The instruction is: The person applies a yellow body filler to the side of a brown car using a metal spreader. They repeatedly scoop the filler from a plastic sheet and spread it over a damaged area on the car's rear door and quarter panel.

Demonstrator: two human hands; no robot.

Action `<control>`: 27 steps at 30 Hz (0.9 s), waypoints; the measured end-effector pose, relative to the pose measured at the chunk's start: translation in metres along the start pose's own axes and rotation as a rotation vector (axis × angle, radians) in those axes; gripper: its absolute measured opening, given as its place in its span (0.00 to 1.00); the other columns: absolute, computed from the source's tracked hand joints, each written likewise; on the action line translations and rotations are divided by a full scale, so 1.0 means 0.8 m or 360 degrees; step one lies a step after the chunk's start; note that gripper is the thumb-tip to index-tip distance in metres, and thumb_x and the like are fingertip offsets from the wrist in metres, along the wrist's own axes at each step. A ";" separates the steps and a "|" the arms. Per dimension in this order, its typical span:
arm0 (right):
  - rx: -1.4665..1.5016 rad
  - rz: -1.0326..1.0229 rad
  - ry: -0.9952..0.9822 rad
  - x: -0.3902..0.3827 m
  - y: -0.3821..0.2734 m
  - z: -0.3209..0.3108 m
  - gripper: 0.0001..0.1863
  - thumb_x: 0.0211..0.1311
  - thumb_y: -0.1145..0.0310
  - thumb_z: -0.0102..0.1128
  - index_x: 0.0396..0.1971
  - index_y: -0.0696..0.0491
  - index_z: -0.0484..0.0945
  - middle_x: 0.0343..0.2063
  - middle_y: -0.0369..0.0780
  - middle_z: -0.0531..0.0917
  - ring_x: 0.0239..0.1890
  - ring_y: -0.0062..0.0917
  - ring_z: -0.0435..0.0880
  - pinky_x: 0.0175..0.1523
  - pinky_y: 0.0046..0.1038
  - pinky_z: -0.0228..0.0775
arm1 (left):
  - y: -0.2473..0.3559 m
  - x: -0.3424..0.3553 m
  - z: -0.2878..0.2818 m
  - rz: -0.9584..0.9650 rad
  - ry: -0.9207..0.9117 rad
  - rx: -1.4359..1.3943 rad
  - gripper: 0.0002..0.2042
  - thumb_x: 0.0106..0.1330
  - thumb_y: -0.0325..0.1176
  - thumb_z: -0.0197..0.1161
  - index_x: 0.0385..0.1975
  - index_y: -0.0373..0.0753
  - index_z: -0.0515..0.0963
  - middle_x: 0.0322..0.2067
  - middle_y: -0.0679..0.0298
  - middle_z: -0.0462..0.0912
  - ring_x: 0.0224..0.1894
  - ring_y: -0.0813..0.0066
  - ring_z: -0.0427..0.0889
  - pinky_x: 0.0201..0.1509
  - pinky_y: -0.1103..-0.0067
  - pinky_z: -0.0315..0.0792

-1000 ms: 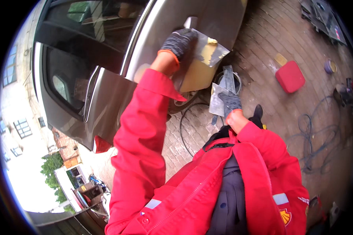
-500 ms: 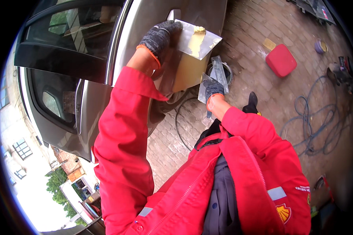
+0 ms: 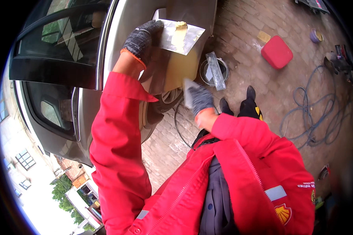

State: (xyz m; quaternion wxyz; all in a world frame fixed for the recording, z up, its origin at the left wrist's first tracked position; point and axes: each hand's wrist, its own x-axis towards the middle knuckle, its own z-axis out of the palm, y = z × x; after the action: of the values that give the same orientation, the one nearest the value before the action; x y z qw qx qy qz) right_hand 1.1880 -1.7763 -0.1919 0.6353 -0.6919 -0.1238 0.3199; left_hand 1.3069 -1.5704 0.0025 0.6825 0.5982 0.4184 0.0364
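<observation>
My left hand (image 3: pixel 139 41), in a dark knit glove, grips the near left edge of a pale flat mixing board (image 3: pixel 195 36). A streak of yellow filler paste (image 3: pixel 179 36) lies on it, with a lump at the far end. Just below and beyond the board, a yellowish filler patch (image 3: pixel 180 71) covers the lower panel of a grey-brown car (image 3: pixel 141 15). My right hand (image 3: pixel 201 98), gloved too and blurred by motion, is closed on a pale flat putty spreader (image 3: pixel 188 88). The spreader's tip is close to the lower edge of the patch; whether they touch I cannot tell.
An open round tin (image 3: pixel 204 73) with a long metal strip (image 3: pixel 216 71) across it stands on the brick paving. To the right are a red container (image 3: pixel 277 52), a yellow block (image 3: pixel 264 36), a small purple tub (image 3: pixel 316 36) and a coiled hose (image 3: pixel 308 113).
My right hand has moved left with the spreader, from beside the tin to near the filler patch. The board in my left hand has shifted slightly left in the picture, as has the whole scene.
</observation>
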 end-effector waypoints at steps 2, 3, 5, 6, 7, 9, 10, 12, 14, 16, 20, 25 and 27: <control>0.0059 0.0278 0.0083 0.037 0.026 -0.043 0.14 0.71 0.68 0.49 0.49 0.55 0.80 0.45 0.44 0.85 0.48 0.35 0.83 0.54 0.32 0.73 | 0.003 -0.005 0.007 0.0064 -0.0028 -0.0028 0.10 0.67 0.35 0.64 0.43 0.38 0.82 0.38 0.62 0.86 0.41 0.68 0.84 0.53 0.72 0.76; 0.0254 0.0506 0.0124 0.050 0.057 -0.050 0.14 0.70 0.67 0.53 0.48 0.57 0.80 0.43 0.43 0.85 0.45 0.33 0.82 0.52 0.31 0.72 | 0.004 -0.010 0.009 0.0088 -0.0030 -0.0037 0.10 0.67 0.35 0.64 0.43 0.37 0.82 0.38 0.62 0.86 0.41 0.68 0.84 0.53 0.72 0.77; 0.0567 0.0743 0.0112 0.080 0.125 -0.057 0.15 0.68 0.66 0.57 0.48 0.59 0.81 0.42 0.42 0.86 0.42 0.30 0.82 0.51 0.31 0.71 | 0.010 -0.004 0.018 0.0044 -0.0022 -0.0001 0.10 0.68 0.34 0.64 0.43 0.37 0.82 0.39 0.63 0.86 0.41 0.69 0.84 0.51 0.73 0.77; 0.0686 0.0746 0.0055 0.097 0.163 -0.058 0.15 0.67 0.66 0.58 0.48 0.59 0.81 0.42 0.42 0.86 0.42 0.30 0.82 0.51 0.31 0.70 | 0.013 -0.001 0.030 0.0065 -0.0039 0.0040 0.10 0.68 0.34 0.64 0.43 0.37 0.82 0.39 0.63 0.86 0.41 0.69 0.84 0.51 0.73 0.77; 0.0806 0.0755 -0.0041 0.106 0.183 -0.052 0.15 0.67 0.66 0.58 0.48 0.58 0.81 0.43 0.42 0.86 0.42 0.31 0.82 0.52 0.31 0.70 | 0.014 -0.003 0.029 0.0086 -0.0019 0.0081 0.10 0.68 0.34 0.64 0.43 0.37 0.82 0.39 0.63 0.86 0.40 0.70 0.84 0.51 0.73 0.77; 0.1095 0.0946 -0.0087 0.109 0.182 -0.043 0.19 0.71 0.65 0.50 0.56 0.57 0.77 0.54 0.42 0.82 0.53 0.31 0.80 0.60 0.32 0.67 | 0.009 -0.006 0.018 0.0085 0.0027 0.0074 0.10 0.68 0.34 0.63 0.43 0.37 0.82 0.38 0.63 0.86 0.40 0.70 0.84 0.50 0.74 0.78; 0.1337 0.1066 -0.0051 0.109 0.180 -0.039 0.21 0.73 0.64 0.47 0.59 0.56 0.75 0.58 0.41 0.80 0.57 0.31 0.78 0.62 0.31 0.66 | 0.008 -0.006 0.014 0.0086 0.0045 0.0071 0.10 0.68 0.34 0.63 0.43 0.37 0.82 0.38 0.63 0.86 0.40 0.71 0.84 0.50 0.74 0.78; 0.1855 0.1275 -0.0126 0.110 0.172 -0.038 0.27 0.77 0.60 0.32 0.69 0.54 0.64 0.69 0.39 0.70 0.70 0.29 0.67 0.71 0.32 0.59 | 0.008 -0.008 0.010 0.0091 -0.0042 0.0011 0.09 0.68 0.35 0.64 0.43 0.37 0.82 0.38 0.64 0.86 0.40 0.71 0.84 0.50 0.74 0.78; 0.1564 0.1307 -0.0206 0.120 0.164 -0.047 0.28 0.77 0.59 0.29 0.71 0.53 0.61 0.70 0.38 0.68 0.71 0.28 0.65 0.72 0.31 0.56 | 0.004 -0.003 0.014 0.0082 -0.0087 -0.0019 0.09 0.68 0.35 0.64 0.42 0.38 0.83 0.37 0.64 0.86 0.39 0.72 0.84 0.48 0.75 0.78; 0.1428 0.1118 -0.0299 0.133 0.179 -0.044 0.26 0.77 0.61 0.32 0.68 0.53 0.67 0.67 0.40 0.73 0.66 0.31 0.72 0.69 0.30 0.62 | 0.016 -0.004 0.027 0.0087 -0.0068 0.0015 0.08 0.67 0.36 0.65 0.41 0.40 0.83 0.35 0.66 0.86 0.37 0.74 0.83 0.45 0.76 0.77; 0.0364 0.0493 0.0007 0.090 0.054 -0.015 0.16 0.71 0.66 0.51 0.51 0.57 0.81 0.46 0.43 0.86 0.46 0.30 0.84 0.53 0.28 0.72 | 0.011 -0.033 0.026 0.0133 0.0109 0.0085 0.07 0.64 0.38 0.68 0.35 0.43 0.84 0.29 0.70 0.84 0.30 0.77 0.78 0.36 0.80 0.71; 0.0340 0.0294 0.0389 0.051 -0.019 -0.018 0.14 0.66 0.66 0.61 0.45 0.59 0.83 0.38 0.48 0.86 0.39 0.34 0.84 0.48 0.33 0.74 | 0.018 -0.019 0.058 0.0127 0.0032 0.0101 0.09 0.65 0.38 0.66 0.39 0.41 0.84 0.30 0.68 0.84 0.32 0.76 0.79 0.38 0.79 0.72; 0.0408 0.0184 0.0339 0.014 -0.050 0.019 0.15 0.64 0.67 0.61 0.46 0.59 0.82 0.39 0.48 0.86 0.43 0.35 0.84 0.52 0.34 0.73 | 0.021 -0.030 0.036 0.0175 0.0080 0.0126 0.10 0.67 0.37 0.65 0.41 0.40 0.84 0.33 0.66 0.85 0.35 0.74 0.81 0.42 0.78 0.74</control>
State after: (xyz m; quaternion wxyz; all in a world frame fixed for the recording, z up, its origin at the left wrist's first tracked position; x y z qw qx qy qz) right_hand 1.1968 -1.7516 -0.1565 0.7084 -0.6411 0.0262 0.2940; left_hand 1.3167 -1.6014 0.0277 0.6445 0.6456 0.4032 0.0723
